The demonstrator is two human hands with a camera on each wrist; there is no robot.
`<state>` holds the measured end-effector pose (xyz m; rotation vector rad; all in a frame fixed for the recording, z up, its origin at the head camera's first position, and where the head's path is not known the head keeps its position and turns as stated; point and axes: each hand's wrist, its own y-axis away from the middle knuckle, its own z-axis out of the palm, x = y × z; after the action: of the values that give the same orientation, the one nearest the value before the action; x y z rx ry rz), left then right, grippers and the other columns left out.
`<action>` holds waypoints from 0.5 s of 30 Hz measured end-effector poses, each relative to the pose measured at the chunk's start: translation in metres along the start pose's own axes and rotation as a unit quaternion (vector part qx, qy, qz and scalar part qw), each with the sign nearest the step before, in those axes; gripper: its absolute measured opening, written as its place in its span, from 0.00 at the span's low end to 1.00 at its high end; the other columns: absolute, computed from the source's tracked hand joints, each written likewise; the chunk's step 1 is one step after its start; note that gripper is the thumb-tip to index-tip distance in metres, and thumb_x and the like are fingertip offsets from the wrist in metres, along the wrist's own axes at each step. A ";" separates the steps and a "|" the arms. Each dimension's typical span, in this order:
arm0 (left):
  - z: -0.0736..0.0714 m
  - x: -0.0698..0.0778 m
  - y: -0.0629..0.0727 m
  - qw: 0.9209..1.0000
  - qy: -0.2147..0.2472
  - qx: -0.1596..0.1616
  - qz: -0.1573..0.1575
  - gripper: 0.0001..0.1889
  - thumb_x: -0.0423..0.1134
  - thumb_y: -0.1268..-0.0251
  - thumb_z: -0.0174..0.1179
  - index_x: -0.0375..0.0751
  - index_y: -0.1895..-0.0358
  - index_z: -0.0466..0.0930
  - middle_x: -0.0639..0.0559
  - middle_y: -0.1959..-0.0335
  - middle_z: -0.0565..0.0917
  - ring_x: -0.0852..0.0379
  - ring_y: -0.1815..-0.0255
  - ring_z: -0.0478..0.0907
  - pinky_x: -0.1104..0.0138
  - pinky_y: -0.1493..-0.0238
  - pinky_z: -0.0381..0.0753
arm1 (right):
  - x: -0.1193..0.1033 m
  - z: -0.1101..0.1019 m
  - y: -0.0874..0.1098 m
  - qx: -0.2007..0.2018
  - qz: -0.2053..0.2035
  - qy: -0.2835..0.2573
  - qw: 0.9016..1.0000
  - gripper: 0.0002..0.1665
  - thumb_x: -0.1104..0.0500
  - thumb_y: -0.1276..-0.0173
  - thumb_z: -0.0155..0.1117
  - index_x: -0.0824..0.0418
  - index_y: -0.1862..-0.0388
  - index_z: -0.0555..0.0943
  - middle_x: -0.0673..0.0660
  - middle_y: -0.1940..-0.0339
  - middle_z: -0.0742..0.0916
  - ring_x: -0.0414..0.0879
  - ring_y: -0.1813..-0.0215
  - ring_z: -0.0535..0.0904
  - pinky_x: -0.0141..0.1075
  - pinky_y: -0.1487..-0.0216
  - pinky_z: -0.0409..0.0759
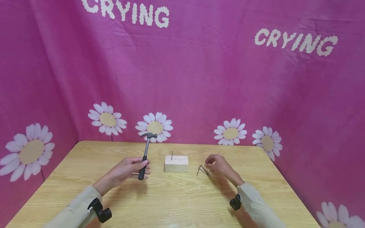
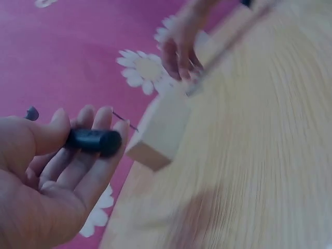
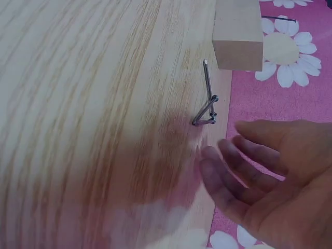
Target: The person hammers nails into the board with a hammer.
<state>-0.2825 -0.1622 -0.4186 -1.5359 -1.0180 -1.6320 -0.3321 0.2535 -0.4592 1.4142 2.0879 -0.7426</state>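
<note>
Left hand (image 1: 126,169): thumb and fingers clamped on the black handle of a claw hammer (image 1: 144,156), head up.
Right hand (image 1: 220,165): fingers loosely curved, apart from the thumb, just beside crossed loose nails (image 3: 205,110).
Wooden block (image 1: 176,168): between the hands, one upright nail (image 1: 172,155) in its top.
Pose: both hands forward over the table (image 1: 171,199).

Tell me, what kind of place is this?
Probably a little indoor workspace: a table with pink flowery cloth behind it, a hammer, and a block with a nail standing in it.
</note>
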 end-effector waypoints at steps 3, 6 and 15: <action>0.002 0.001 0.000 0.997 -0.071 0.029 0.020 0.17 0.38 0.19 0.58 0.22 0.45 0.79 0.46 0.61 0.88 0.56 0.60 0.88 0.52 0.51 0.89 | 0.001 0.002 -0.001 -0.018 0.016 -0.002 1.000 0.03 0.69 0.31 0.68 0.71 0.62 0.84 0.60 0.68 0.88 0.45 0.69 0.83 0.32 0.69 0.81; 0.005 0.000 0.000 0.988 -0.140 0.052 0.044 0.14 0.34 0.21 0.59 0.21 0.50 0.81 0.40 0.64 0.88 0.52 0.64 0.89 0.52 0.57 0.90 | 0.002 0.005 -0.002 -0.026 0.019 0.010 0.999 0.03 0.69 0.32 0.70 0.70 0.64 0.84 0.59 0.69 0.88 0.42 0.70 0.81 0.31 0.69 0.80; 0.011 -0.002 -0.003 0.960 -0.243 0.110 0.082 0.07 0.29 0.24 0.61 0.26 0.60 0.85 0.36 0.68 0.88 0.49 0.71 0.88 0.61 0.68 0.88 | -0.004 0.016 -0.005 -0.008 0.038 0.042 0.998 0.01 0.72 0.39 0.70 0.70 0.70 0.86 0.57 0.73 0.89 0.41 0.69 0.78 0.33 0.66 0.78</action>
<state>-0.2800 -0.1506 -0.4206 -1.8530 -1.2381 -1.0071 -0.3340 0.2387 -0.4673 1.5308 2.0851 -0.6468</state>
